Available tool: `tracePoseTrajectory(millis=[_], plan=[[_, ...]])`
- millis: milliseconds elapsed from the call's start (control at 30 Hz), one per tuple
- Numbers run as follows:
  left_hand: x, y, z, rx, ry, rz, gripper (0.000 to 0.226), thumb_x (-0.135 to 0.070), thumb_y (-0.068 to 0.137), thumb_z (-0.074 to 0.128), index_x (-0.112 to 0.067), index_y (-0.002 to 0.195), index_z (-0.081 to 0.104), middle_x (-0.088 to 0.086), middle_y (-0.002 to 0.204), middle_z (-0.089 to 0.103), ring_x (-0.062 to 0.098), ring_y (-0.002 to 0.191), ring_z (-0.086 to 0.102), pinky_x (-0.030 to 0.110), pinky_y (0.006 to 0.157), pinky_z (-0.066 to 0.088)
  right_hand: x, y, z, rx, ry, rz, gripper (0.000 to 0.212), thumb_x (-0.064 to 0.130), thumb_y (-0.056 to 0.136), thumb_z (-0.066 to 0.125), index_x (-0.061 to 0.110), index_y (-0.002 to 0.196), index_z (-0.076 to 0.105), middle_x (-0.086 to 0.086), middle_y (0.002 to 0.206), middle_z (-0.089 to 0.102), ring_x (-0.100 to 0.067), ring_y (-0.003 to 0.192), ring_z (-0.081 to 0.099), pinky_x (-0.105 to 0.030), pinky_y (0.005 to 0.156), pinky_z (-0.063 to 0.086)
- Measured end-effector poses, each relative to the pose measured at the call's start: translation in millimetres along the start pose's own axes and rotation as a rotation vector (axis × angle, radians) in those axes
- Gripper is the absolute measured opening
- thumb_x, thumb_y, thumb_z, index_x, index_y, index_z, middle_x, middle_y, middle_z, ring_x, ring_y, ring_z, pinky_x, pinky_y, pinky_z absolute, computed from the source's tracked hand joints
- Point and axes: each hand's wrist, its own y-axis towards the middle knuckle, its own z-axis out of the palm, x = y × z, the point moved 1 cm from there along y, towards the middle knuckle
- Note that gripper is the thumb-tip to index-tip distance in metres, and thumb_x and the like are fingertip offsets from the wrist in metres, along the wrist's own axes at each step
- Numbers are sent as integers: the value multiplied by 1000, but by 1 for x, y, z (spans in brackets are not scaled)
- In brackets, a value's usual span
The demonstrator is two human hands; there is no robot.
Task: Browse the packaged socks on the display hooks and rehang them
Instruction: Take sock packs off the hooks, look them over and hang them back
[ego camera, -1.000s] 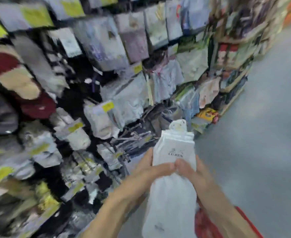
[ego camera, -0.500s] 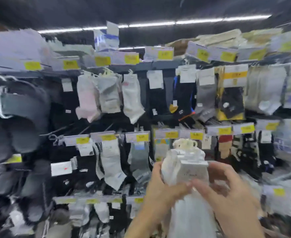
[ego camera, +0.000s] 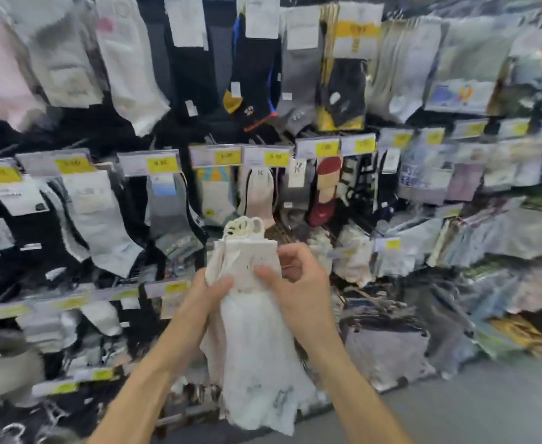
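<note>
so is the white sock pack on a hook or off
Off. The left hand and right hand grip the white sock pack, and its hanger loops sit on no hook.

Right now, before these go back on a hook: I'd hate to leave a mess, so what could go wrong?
1. The white sock bundle has several plastic hangers bunched at its top. One may miss the peg, and a pair could drop.
2. The left hand and right hand both grip the bundle, so neither is free to steady the crowded hanging packs behind, which might get knocked.
</note>
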Motion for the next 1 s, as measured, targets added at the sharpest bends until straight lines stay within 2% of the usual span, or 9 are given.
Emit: tracePoseTrajectory(millis=[67,167,333,467,533,700,767,900,1000], plan=[[13,10,25,30,-60,-48,81,-52,67,71,-15,137,51,12,127,69,29,115,67,38,87,56,-11,5,-25,-28,-6,31,22,40,73,77,34,88,62,9,88,73,-8,75,71,-25,61,57],[33,27,71,58,-106,-106,87,-49,67,75,-9,140,49,17,130,65,35,119,63,51,101,48,-25,13,-69,-38,-44,56,19,39,75,77,35,87,63,12,87,73,-5,74,69,-21,61,55],[55,59,148,65,-119,-188,88,-49,65,78,-15,140,48,13,131,66,33,120,63,57,106,44,-40,38,-148,-98,-166,101,24,49,68,74,38,87,65,16,91,69,0,79,65,-12,64,49],[58,91,197,70,-92,-182,84,-52,65,76,-18,138,51,8,127,69,27,116,66,48,101,49,-53,62,-198,-113,-94,160,16,30,77,77,35,87,65,10,87,73,-9,76,69,-29,66,58],[58,106,217,83,-92,-198,86,-57,68,74,-17,140,52,9,130,67,27,120,64,49,105,47,-60,73,-219,-143,-43,181,16,28,78,77,34,88,65,5,88,75,-16,79,71,-38,69,60],[64,144,250,112,-25,-207,87,-71,66,73,-29,139,53,2,133,65,25,123,61,53,108,43,-74,101,-259,-188,82,174,19,12,84,75,27,91,66,3,91,76,-12,79,73,-21,61,55],[66,162,260,97,-10,-202,83,-72,65,73,-33,137,54,-1,132,66,23,122,62,53,107,44,-80,115,-270,-181,94,166,18,8,84,75,22,92,66,1,91,76,-13,78,73,-20,61,55],[75,203,271,37,-57,-208,79,-64,66,74,-35,136,54,-2,131,66,22,119,64,52,105,47,-92,148,-276,-177,109,140,19,14,83,77,30,88,66,0,92,75,-15,80,73,-23,62,57],[82,236,278,-4,-116,-221,78,-67,63,73,-37,133,56,-4,130,67,21,119,64,51,105,47,-108,175,-272,-282,99,112,21,19,85,75,37,86,63,6,92,74,-8,78,71,-18,62,54]])
